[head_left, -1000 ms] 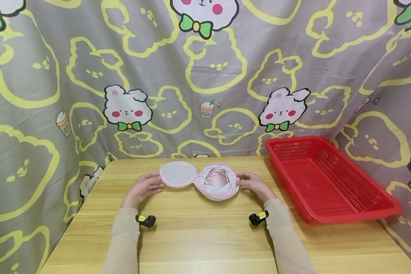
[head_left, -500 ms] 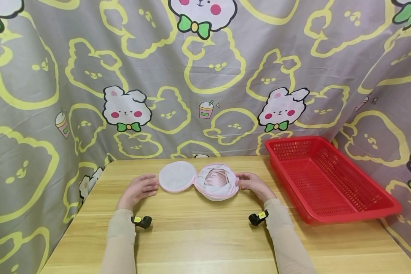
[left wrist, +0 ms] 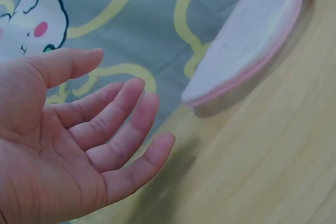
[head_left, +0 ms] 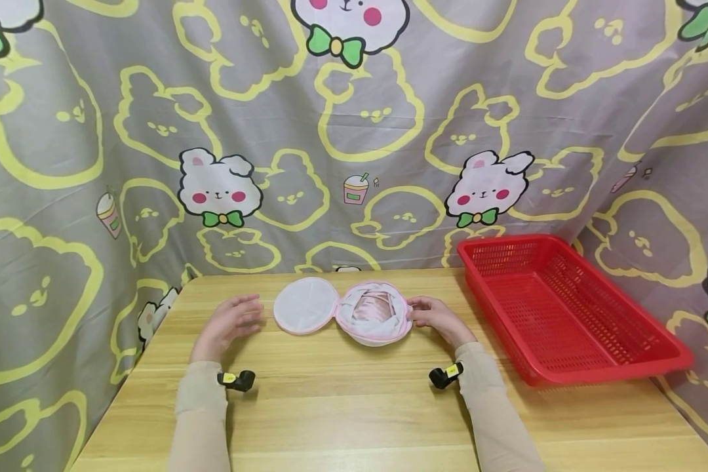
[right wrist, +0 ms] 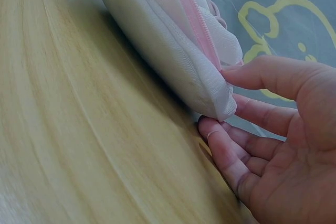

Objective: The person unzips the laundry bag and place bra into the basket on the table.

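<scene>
A round white mesh laundry bag (head_left: 373, 335) with pink zipper edging rests on the table, unzipped. Its round lid (head_left: 305, 307) is folded out flat to the left, joined to the body at a hinge. Shiny pink fabric (head_left: 372, 307) shows inside the bag. My right hand (head_left: 440, 317) pinches the right side of the bag; in the right wrist view the thumb presses beside the pink zipper (right wrist: 198, 22), fingers underneath. My left hand (head_left: 229, 321) hovers left of the lid, apart from it. Its fingers are relaxed and hold nothing, as the left wrist view confirms.
A red perforated plastic basket (head_left: 566, 377) stands at the right of the wooden table (head_left: 348, 413). A grey patterned curtain (head_left: 389, 216) hangs behind the table and along both sides. A small black camera sits on each wrist.
My left hand has let go of the lid's left edge and moved away to the left. The lid has settled lower and flatter. My right hand stays on the bag.
</scene>
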Available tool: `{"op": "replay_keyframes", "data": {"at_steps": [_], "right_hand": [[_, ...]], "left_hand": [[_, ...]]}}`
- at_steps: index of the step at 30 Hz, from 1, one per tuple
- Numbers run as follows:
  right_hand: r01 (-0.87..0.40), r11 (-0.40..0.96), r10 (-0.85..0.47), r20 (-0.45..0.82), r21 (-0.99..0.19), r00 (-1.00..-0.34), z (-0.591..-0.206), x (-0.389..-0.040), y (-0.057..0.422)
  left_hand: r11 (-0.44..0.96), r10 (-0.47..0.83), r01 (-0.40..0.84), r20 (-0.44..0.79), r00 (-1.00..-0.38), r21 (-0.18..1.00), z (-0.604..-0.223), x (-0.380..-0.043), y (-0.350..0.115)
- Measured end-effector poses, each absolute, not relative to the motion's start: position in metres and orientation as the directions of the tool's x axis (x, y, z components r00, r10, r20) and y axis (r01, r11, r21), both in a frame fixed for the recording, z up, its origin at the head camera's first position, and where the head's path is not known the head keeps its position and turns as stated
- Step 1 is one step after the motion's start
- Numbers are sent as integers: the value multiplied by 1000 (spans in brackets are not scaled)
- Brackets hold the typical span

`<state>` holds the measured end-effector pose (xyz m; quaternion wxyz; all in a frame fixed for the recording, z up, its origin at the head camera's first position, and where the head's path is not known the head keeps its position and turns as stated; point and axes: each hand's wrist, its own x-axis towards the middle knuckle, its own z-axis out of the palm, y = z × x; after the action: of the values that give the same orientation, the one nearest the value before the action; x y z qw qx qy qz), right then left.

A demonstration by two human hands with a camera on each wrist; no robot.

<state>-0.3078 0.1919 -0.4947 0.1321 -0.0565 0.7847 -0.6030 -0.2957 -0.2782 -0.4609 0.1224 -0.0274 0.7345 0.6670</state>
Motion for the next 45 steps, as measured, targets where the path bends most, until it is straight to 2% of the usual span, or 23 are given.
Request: {"op": "replay_keyframes", "data": {"at_steps": [13, 23, 34, 45], "right_hand": [[86, 271, -228, -151, -959, -962, -493, -306, 190], [83, 264, -231, -146, -961, -962, -492, -306, 190], [83, 279, -231, -151, -957, -961, -492, -306, 190], [85, 269, -224, -148, -960, -963, -495, -307, 190]], "left_hand": [[133, 159, -103, -124, -980, 986, -438, -293, -263], [170, 176, -74, -105, -979, 983, -427, -290, -237], [198, 255, -49, -100, -962, 979, -431, -288, -197], [212, 282, -93, -152, -947, 973, -450, -291, -157]]}}
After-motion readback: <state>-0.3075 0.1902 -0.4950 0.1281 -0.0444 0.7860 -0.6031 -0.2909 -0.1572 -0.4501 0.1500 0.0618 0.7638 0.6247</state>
